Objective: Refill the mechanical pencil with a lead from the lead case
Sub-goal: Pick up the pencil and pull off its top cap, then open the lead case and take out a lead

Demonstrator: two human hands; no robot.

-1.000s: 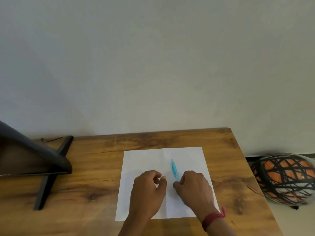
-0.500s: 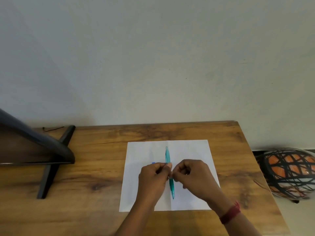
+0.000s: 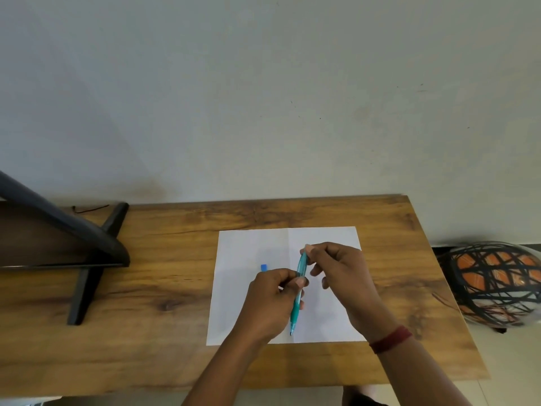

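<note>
While the left hand point(image 3: 273, 300) pinches the teal mechanical pencil point(image 3: 299, 284) around the middle of its barrel, thumb and fingers closed on it, the right hand point(image 3: 341, 273) meets the pencil's far end, where its thumb and forefinger are drawn together on the cap; the other right fingers are loosely spread and hold nothing. Raised above the white sheet of paper point(image 3: 248, 303), the pencil runs nearly straight away from the person, tilted a little to the right at the top, its pointed tip toward the near edge of the sheet. Each grip is thus closed on the pencil, the left at mid-barrel and the right at the top end. A small blue object point(image 3: 264, 267), which may be the lead case, lies on the paper just beyond the left knuckles, mostly hidden by them. The paper has a centre fold and sits on the wooden tabletop point(image 3: 164, 288). A red band point(image 3: 390, 339) circles the right wrist. At the left stands a dark stand point(image 3: 87, 259) with angled legs, and beyond the right edge of the tabletop rests an orange ball with black strapping point(image 3: 494, 282)
</note>
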